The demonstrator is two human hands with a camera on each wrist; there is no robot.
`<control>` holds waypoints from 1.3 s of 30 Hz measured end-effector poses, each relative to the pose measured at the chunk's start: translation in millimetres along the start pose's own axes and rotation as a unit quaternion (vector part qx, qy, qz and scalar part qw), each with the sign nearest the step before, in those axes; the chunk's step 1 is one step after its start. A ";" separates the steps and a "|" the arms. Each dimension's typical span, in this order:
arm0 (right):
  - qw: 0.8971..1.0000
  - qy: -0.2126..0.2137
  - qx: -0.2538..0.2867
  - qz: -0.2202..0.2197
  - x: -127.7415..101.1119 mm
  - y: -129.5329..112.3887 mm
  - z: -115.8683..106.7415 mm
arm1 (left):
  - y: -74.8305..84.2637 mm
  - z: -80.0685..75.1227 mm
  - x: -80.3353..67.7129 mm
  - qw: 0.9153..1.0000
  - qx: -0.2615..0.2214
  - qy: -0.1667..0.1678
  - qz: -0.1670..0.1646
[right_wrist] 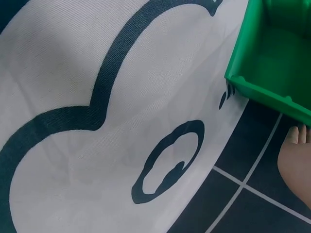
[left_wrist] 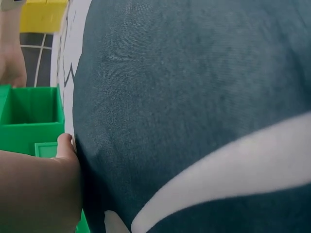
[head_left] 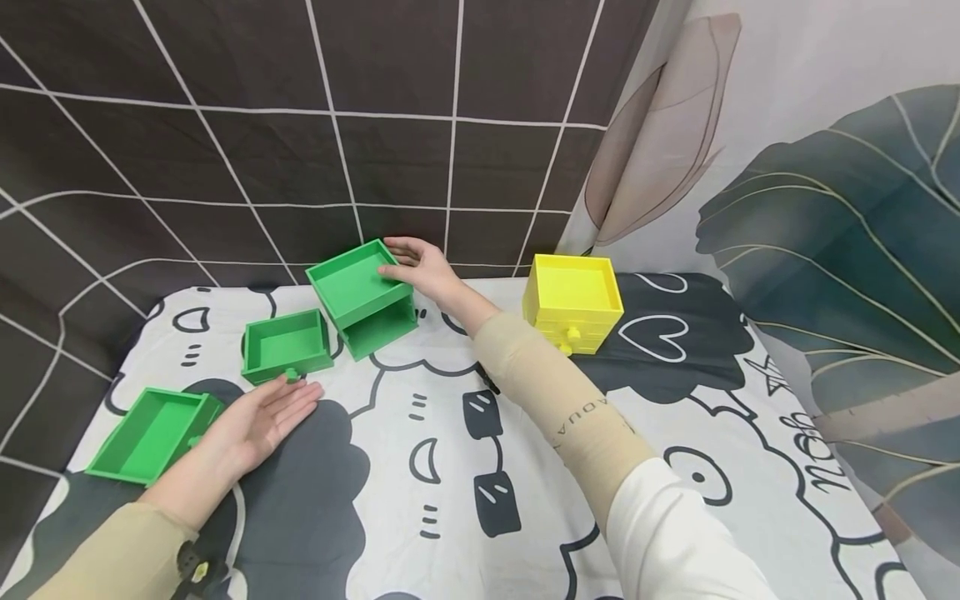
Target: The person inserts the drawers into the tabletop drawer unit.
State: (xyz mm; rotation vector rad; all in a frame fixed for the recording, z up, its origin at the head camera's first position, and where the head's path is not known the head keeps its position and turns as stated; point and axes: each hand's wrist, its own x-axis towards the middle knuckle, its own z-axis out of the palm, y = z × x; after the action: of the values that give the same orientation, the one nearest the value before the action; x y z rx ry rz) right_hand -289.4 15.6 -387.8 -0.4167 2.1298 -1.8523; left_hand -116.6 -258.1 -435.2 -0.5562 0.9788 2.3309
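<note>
A green drawer cabinet [head_left: 358, 287] stands tilted by the dark wall, its front slot without a drawer. My right hand [head_left: 426, 268] grips its right rim, the thumb over the top tray and the fingers behind the side. In the right wrist view, that hand [right_wrist: 297, 160] is at the frame's edge, beside the cabinet's open front [right_wrist: 262, 94]. A green drawer [head_left: 287, 343] with a round knob lies left of the cabinet. Just below its knob, my left hand [head_left: 262, 423] is spread with palm up and fingers nearly straight. Another green drawer [head_left: 153, 435] lies left of that hand.
A yellow drawer cabinet [head_left: 574, 287] with small knobs stands at the right. Beneath everything is a black-and-white cartoon cloth [head_left: 405, 517]. A dark curtain with white grid lines [head_left: 390, 158] closes the back, and a leaf-patterned curtain [head_left: 847, 250] the right side.
</note>
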 end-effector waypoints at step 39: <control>1.000 -0.001 0.027 -0.010 -2.9 13.6 2.0 | 4.1 5.3 5.6 0.998 -0.032 0.044 0.003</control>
State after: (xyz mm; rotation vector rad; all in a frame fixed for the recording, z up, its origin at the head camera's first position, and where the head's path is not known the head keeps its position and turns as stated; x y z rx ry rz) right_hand -286.4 16.7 -401.5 -0.4274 2.0766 -1.9152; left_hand -124.2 -254.8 -432.8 -0.6882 0.9483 2.3675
